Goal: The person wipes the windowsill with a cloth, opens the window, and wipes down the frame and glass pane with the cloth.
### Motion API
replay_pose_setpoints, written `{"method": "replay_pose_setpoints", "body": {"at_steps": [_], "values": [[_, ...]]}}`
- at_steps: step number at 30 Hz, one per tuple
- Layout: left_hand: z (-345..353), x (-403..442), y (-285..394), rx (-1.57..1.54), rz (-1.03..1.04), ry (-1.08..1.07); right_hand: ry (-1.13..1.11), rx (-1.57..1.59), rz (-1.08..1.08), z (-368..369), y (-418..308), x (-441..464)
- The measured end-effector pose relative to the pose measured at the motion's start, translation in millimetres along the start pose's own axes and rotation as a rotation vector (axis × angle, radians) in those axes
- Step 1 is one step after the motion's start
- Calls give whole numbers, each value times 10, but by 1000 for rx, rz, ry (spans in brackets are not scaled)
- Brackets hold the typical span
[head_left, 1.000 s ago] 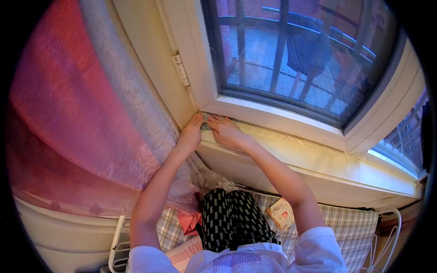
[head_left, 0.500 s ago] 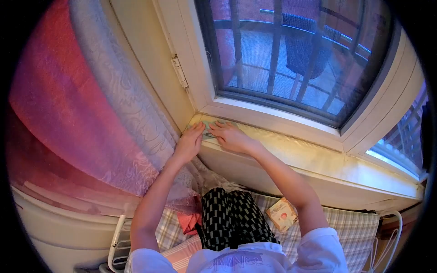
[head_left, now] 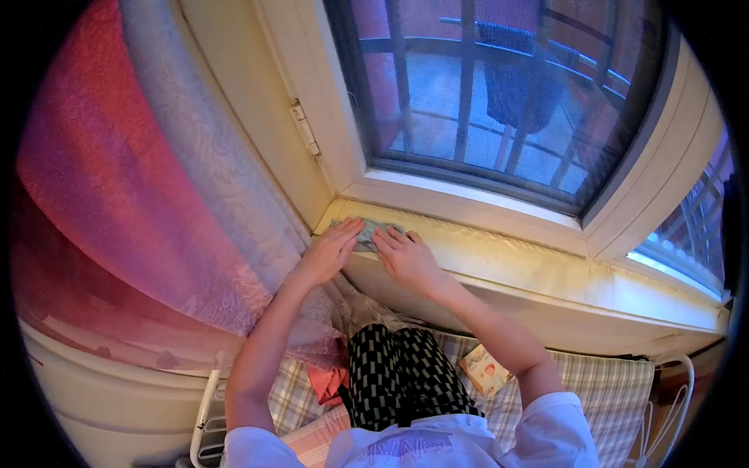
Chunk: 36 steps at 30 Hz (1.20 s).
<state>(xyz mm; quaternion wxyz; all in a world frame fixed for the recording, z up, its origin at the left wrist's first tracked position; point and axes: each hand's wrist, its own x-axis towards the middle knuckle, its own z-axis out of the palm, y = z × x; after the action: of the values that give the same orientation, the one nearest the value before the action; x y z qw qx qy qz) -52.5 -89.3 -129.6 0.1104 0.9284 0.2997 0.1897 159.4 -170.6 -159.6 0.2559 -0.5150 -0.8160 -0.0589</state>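
Note:
A light blue-green cloth [head_left: 367, 234] lies bunched on the cream window sill [head_left: 499, 261], close to its left corner. My left hand [head_left: 331, 251] presses on the cloth's left part, fingers together and gripping it. On the right part, my right hand [head_left: 406, 253] holds the cloth down with its fingers bent over it. The two hands are side by side with a strip of cloth showing between them. What is under the fingers is hidden.
Behind the sill stands a window frame [head_left: 476, 195] with a screen and bars. Pink and pale curtains [head_left: 148, 179] hang at the left. Below are a checked cover [head_left: 585, 398], a small box with a picture [head_left: 488, 370] and a red cloth [head_left: 328, 382].
Both hands and the cloth have come back from the sill's inner corner toward its front edge. More of the cloth shows now between the hands.

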Motion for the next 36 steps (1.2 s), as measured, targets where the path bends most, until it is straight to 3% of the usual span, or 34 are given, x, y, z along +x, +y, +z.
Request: {"method": "replay_pose_setpoints", "body": {"at_steps": [4, 12, 25, 30, 36], "values": [[-26, 52, -66, -8, -10, -10, 74, -70, 24, 116, -176, 67], [-69, 30, -268, 226, -32, 190, 152, -28, 42, 398, -407, 423], [-72, 61, -202, 161, -159, 71, 156, 59, 68, 459, -477, 543], [-49, 166, -250, -30, -55, 49, 179, 27, 187, 383, -469, 405], [75, 298, -140, -10, -44, -35, 133, -29, 228, 233, -368, 191]]}}
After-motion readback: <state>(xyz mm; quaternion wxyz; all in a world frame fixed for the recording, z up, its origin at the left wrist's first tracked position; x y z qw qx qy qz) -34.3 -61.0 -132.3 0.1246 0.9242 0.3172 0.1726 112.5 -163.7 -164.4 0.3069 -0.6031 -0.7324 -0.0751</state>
